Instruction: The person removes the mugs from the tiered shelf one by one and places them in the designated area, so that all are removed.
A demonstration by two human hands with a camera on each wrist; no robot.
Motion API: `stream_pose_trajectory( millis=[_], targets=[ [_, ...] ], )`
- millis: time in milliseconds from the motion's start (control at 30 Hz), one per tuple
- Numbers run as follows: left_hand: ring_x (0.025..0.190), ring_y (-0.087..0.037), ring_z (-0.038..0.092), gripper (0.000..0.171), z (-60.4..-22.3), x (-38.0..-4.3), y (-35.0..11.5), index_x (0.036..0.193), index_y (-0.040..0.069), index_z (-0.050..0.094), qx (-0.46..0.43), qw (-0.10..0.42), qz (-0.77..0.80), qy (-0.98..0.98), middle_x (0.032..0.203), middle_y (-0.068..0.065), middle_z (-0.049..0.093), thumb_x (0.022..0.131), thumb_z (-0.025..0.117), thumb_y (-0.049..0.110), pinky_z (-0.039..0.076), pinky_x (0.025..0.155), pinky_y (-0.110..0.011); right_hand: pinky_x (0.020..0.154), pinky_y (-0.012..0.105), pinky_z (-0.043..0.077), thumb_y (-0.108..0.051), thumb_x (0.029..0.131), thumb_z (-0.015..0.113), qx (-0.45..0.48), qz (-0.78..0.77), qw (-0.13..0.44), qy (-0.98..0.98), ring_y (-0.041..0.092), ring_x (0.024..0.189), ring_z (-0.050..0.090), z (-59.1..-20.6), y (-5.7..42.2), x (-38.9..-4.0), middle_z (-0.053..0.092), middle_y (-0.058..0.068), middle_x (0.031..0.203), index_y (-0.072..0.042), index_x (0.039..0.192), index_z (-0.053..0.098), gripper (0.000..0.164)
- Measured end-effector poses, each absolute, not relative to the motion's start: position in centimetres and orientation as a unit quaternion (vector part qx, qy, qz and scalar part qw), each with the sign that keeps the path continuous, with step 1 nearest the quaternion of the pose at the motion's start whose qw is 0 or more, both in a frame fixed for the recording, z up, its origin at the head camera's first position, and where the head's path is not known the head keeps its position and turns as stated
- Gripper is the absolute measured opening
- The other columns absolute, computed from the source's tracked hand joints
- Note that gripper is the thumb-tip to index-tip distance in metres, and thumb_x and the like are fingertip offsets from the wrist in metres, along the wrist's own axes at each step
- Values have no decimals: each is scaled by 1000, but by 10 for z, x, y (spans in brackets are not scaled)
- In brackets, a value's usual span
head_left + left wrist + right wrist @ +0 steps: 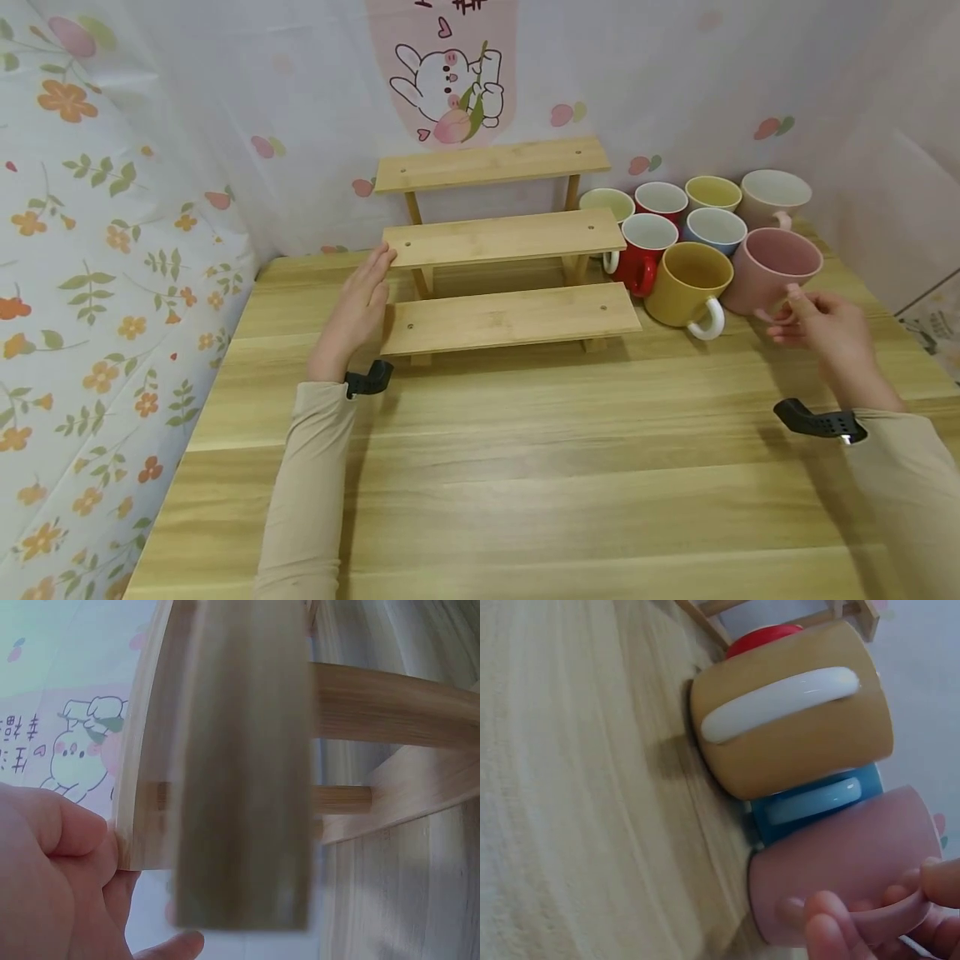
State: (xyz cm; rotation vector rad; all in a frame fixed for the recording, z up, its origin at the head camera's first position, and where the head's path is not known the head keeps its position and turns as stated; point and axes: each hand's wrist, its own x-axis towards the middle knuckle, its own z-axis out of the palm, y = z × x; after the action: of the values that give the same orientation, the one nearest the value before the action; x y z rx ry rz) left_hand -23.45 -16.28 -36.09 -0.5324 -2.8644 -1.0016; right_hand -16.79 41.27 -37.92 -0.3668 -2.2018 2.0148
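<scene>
Light wooden table [525, 483]; floral sheeting [90, 250] left; pale backdrop with bunny picture [450, 83] behind.

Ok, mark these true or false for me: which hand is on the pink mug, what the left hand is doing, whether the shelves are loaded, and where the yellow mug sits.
1. The right hand pinches the handle of the pink ceramic mug. True.
2. The left hand holds a red mug. False: it rests against the left end of the three-tier bamboo step shelf.
3. Every tier carries mugs. False: all three are bare.
4. The mustard-yellow mug with a white handle stands on the wooden table, right of the shelf. True.
</scene>
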Motion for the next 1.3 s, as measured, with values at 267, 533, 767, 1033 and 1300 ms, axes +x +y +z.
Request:
stream_pose_trajectory(
  millis=[267,533,767,1033,1300],
  targets=[
    [148,-33,9,51,-359,-236,-164,153,8,18,-175,31,-308,-935,161,-8,10,103,24,15,6,121,-51,46,17,53,-35,95,54,-167,514,75,-838,0,47,61,-374,411,-170,56,-20,60,-12,91,48,24],
    [148,-32,9,51,-358,-238,-163,154,11,17,-173,19,-279,-945,162,-6,10,104,26,16,6,121,-50,55,12,46,-40,93,53,-220,437,107,-866,-7,60,52,-371,404,-171,49,-15,81,-23,93,45,18],
    [148,-29,10,51,-350,-241,-164,153,5,17,-186,4,-217,-958,161,-11,10,104,24,17,2,122,-46,71,25,32,-30,92,51,-149,321,206,-912,12,87,44,-351,370,-179,50,15,99,6,106,56,38],
    [145,-45,1,53,-338,-241,-169,154,9,14,-172,-28,-159,-972,161,-12,8,106,23,32,0,119,-57,105,50,31,-28,95,49,3,300,206,-932,42,120,41,-335,324,-198,52,27,121,8,110,59,41],
    [145,-44,-2,61,-328,-236,-167,155,21,10,-152,-72,-159,-973,162,-7,3,103,19,50,-3,114,-66,105,69,22,-41,98,44,66,264,132,-953,52,127,34,-334,306,-204,40,27,143,-1,133,50,54]
  ],
)
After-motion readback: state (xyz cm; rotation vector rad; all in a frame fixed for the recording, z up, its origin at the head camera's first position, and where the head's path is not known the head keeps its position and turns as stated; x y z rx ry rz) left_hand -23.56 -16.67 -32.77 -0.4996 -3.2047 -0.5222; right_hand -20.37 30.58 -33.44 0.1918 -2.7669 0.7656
